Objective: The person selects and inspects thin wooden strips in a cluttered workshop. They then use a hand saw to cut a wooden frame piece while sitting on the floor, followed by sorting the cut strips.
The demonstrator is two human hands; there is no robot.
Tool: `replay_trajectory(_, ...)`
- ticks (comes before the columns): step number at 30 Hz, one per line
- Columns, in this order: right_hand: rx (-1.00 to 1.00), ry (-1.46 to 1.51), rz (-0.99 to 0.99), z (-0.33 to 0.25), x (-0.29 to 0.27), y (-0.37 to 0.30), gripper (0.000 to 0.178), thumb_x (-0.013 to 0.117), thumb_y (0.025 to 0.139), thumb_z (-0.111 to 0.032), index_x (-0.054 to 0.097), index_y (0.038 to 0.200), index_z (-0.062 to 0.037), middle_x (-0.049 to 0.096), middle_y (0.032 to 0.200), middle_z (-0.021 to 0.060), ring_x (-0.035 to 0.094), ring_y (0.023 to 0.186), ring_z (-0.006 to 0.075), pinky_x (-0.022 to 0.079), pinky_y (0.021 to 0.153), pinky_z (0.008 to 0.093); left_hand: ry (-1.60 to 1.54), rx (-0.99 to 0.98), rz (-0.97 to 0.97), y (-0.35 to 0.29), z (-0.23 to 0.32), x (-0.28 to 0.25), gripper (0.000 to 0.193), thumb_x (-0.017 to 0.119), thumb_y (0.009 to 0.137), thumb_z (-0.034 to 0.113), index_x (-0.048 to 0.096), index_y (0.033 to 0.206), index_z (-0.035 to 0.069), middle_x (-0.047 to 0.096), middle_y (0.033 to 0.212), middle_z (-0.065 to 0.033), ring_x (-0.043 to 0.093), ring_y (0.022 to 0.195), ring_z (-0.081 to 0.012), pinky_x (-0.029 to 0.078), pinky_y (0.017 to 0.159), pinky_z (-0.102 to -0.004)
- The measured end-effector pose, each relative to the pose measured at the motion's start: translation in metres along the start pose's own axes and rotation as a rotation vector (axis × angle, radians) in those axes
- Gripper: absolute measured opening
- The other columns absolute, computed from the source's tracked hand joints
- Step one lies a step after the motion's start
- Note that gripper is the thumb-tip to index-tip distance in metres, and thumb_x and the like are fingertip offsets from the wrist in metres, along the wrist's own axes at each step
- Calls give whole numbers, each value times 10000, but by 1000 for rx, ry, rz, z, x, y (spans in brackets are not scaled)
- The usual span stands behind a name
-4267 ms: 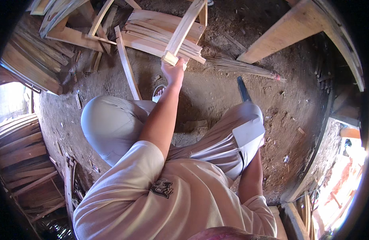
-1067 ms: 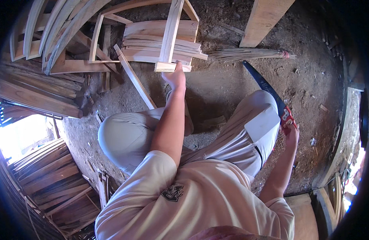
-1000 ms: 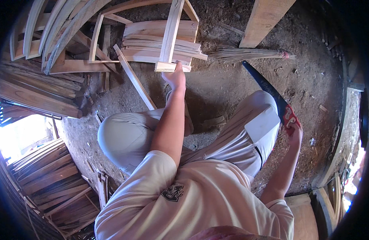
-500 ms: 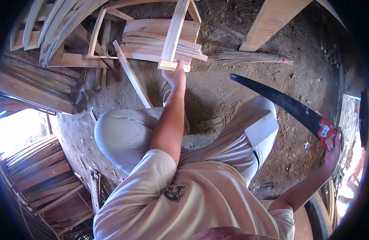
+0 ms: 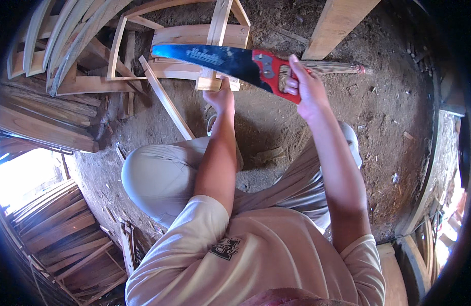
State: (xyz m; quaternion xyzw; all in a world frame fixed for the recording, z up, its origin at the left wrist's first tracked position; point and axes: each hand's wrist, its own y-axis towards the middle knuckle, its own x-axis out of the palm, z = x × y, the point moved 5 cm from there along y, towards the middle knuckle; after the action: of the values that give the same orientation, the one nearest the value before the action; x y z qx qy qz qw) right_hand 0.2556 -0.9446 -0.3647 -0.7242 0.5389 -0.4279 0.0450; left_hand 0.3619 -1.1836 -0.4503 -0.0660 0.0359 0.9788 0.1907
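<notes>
Through the head view I am seeing the handsaw (image 5: 207, 57) being held up over the middle of the far part of the scene, its dark blade (image 5: 194, 54) pointing left and its red handle (image 5: 267, 71) lying to the right. My right hand (image 5: 309, 94) is gripping that handle, fingers curling through its opening and thumb standing up along the back. The blade is crossing above the long bar of a pale wooden frame (image 5: 219, 28); I cannot tell whether metal and wood are touching. My left hand (image 5: 221, 99) is gripping the near end of that frame, just nearer than the blade, its thumb showing beside the end block (image 5: 209, 84) and its other fingers hidden.

Beyond the blade, curved wooden slats (image 5: 169, 34) are lying stacked. Left of my left hand, a loose stick (image 5: 166, 99) is slanting across the dirt floor (image 5: 281, 120) toward the left knee (image 5: 156, 166). Farther left, curved-rail frames (image 5: 77, 38) are standing above a stack of boards (image 5: 46, 120). To the far right, a bundle of thin twigs (image 5: 337, 67) is lying behind the right hand, near a wide plank (image 5: 340, 25). At the near left, more wood pieces (image 5: 67, 229) are resting in a heap.
</notes>
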Motion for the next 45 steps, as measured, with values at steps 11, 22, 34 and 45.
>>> replay_trajectory(11,85,-67,-56,10,2,15,309,714,954,-323,538,816,-110,473,697,-43,413,568,61,321,496,247,50,73,12,1,2,-2,259,671,805,-52,679,1064,-61,709,1034,-116,661,920,-177,515,833,-314)
replay_trajectory(22,154,-107,19,-1,-20,-1,282,722,951,-309,556,847,-106,445,716,-58,404,590,56,322,508,242,44,100,21,-1,8,-2,249,678,802,-50,674,1050,-74,708,1025,-121,656,900,-183,513,828,-319)
replay_trajectory(34,161,-100,58,-1,-67,-14,295,730,943,-324,552,834,-115,435,713,-75,392,578,41,298,499,229,121,195,57,10,-7,-4,234,646,801,-67,671,1033,-84,702,1000,-122,648,883,-181,512,814,-320)
replay_trajectory(45,66,-128,167,-55,-130,-72,291,730,941,-324,568,812,-120,439,686,-81,414,574,19,292,470,204,117,150,-4,5,-4,-4,259,690,814,-39,664,1070,-67,688,998,-90,639,864,-169,516,779,-310)
